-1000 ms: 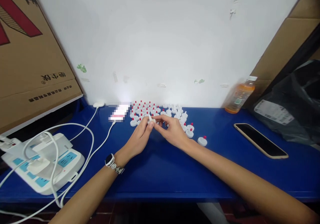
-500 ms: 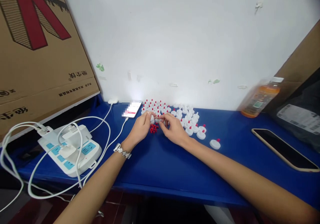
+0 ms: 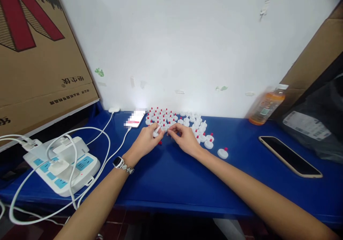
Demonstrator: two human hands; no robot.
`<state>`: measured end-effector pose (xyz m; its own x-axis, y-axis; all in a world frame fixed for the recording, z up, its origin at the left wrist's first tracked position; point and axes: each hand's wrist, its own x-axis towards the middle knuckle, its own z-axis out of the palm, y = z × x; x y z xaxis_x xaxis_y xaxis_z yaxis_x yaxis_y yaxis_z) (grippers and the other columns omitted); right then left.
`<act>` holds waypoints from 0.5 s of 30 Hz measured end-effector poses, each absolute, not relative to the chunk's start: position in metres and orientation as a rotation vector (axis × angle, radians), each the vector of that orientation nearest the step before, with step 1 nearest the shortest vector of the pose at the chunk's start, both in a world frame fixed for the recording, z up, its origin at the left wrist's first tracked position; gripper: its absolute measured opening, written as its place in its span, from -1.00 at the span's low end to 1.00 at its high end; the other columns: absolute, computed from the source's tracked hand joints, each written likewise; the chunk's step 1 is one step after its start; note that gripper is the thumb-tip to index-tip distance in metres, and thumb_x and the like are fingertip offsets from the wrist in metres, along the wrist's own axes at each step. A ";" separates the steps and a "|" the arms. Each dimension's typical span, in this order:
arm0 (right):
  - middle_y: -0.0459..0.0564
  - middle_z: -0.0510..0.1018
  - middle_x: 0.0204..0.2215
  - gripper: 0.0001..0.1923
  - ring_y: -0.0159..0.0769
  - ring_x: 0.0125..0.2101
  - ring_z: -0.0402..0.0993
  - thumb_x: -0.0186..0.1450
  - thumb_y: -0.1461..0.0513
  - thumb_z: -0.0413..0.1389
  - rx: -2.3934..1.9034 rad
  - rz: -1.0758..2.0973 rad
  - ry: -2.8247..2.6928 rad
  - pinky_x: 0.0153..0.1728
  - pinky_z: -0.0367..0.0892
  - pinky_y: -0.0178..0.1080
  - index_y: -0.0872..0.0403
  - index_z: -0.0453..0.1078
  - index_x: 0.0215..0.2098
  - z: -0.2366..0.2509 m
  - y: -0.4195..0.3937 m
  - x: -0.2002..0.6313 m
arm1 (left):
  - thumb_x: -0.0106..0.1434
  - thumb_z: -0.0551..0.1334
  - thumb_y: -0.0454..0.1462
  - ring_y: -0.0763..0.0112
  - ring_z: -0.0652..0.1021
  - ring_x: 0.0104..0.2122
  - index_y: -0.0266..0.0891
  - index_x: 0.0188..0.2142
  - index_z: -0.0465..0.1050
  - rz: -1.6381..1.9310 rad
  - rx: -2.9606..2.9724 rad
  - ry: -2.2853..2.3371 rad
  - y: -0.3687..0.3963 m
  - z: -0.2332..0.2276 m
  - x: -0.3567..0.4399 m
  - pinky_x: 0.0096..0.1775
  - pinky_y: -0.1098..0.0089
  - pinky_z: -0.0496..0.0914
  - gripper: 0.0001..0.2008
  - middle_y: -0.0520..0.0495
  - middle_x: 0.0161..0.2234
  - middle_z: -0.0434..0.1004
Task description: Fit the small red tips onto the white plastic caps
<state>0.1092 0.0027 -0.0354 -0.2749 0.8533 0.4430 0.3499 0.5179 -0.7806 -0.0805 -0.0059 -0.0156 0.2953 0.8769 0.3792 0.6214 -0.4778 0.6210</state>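
Light was even and fairly bright. A phone screen (image 3: 135,118) left of centre flared white against the wall (image 3: 174,47). Edges bowed with wide-angle stretch, the orange bottle (image 3: 265,106) at right looked soft, and shadows stayed faint.

1. Half a second ago we saw a small heap of loose red caps (image 3: 160,143) lying between our hands on the surface (image 3: 171,182); now only one or two red bits show just below our left hand (image 3: 146,142), the rest hidden or gone from sight.
2. Our left hand held a white piece up at its fingertips a second ago; now it pinches a small white nozzle cap (image 3: 156,133) lower, near the surface.
3. Our right hand (image 3: 184,140) has brought its fingertips closer to the left hand's, almost touching over the white cap.
4. Our head has turned, so everything sits shifted in view.
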 end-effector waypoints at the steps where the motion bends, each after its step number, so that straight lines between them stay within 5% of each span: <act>1: -0.05 0.57 -0.41 -0.81 -0.32 -0.41 0.47 0.37 0.12 0.10 -0.950 0.816 -1.744 -0.32 0.35 -0.26 0.07 0.44 -0.24 -0.034 -0.001 0.112 | 0.36 0.14 -0.11 0.42 0.41 -0.53 -0.19 -0.29 0.31 0.963 2.237 1.319 -0.008 -0.016 -0.078 -0.44 0.43 0.21 -0.80 0.08 -0.50 0.42; 8: -0.09 0.54 -0.44 -0.74 -0.36 -0.45 0.39 0.34 0.03 0.15 -0.898 0.845 -1.761 -0.40 0.28 -0.29 0.04 0.50 -0.27 -0.024 -0.025 0.113 | 0.31 0.12 -0.28 0.33 0.53 -0.38 -0.16 -0.09 0.21 0.841 2.320 1.090 -0.020 -0.021 -0.063 -0.33 0.40 0.29 -0.81 0.00 -0.32 0.52; 15: -0.08 0.56 -0.45 -0.73 -0.33 -0.41 0.50 0.33 0.01 0.16 -0.846 0.958 -1.674 -0.32 0.37 -0.26 0.04 0.45 -0.23 -0.022 -0.022 0.115 | 0.36 0.12 -0.21 0.36 0.51 -0.42 -0.15 -0.08 0.19 0.862 2.286 1.077 -0.018 -0.020 -0.064 -0.35 0.42 0.29 -0.82 0.02 -0.35 0.52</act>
<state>0.1153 -0.0219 -0.0225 -0.2662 0.8736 0.4074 0.0908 0.4435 -0.8917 -0.0639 -0.0182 -0.0205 0.4953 0.7997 0.3394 0.5063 -0.5832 0.6352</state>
